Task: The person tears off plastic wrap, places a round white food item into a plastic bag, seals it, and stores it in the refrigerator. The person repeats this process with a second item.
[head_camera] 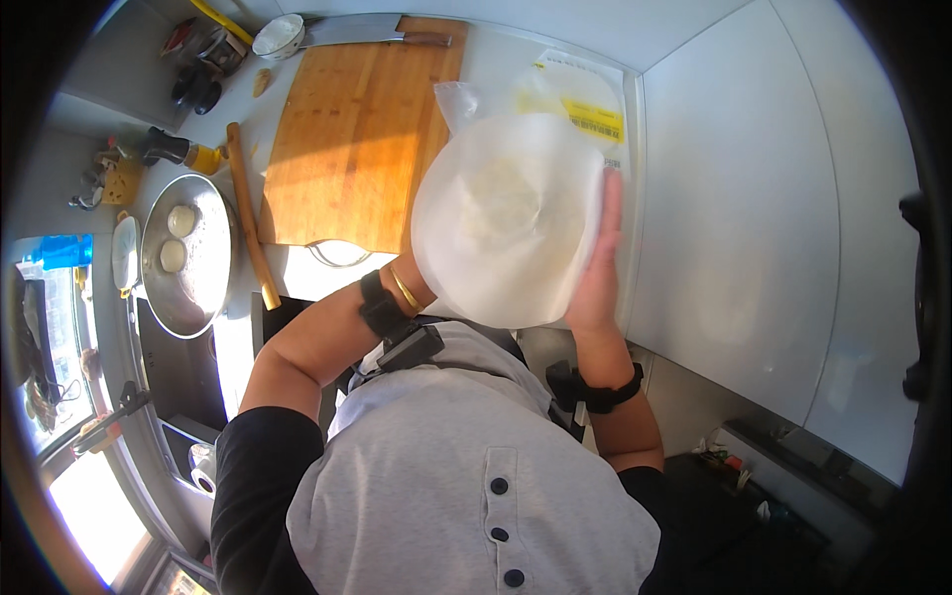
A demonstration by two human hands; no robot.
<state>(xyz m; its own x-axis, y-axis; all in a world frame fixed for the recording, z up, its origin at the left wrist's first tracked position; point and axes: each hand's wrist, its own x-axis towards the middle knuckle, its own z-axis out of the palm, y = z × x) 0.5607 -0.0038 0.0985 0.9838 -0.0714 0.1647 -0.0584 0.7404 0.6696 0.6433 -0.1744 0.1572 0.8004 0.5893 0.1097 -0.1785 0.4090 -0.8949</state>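
Note:
A round, translucent white sheet (476, 275), seemingly paper, is held raised in front of my body. A faint yellowish patch shows around its creased middle; I cannot tell what makes it. Along the sheet's right edge lies my right hand (601, 282), its fingers pointing away from me and pressed to the rim. My left hand reaches in from the left, with only the wrist (420, 282) showing beside a gold bangle (405, 290). The sheet hides the fingers of that hand. Just past the sheet lies a clear plastic package (584, 89) with yellow printing.
Left of the sheet is a wooden cutting board (349, 141), with a cleaver (357, 30) and a white bowl (279, 36) at its far end. A wooden rolling pin (249, 216) separates it from a frying pan (197, 290) holding two dough rounds (178, 222). White cabinet doors (736, 208) stand at right.

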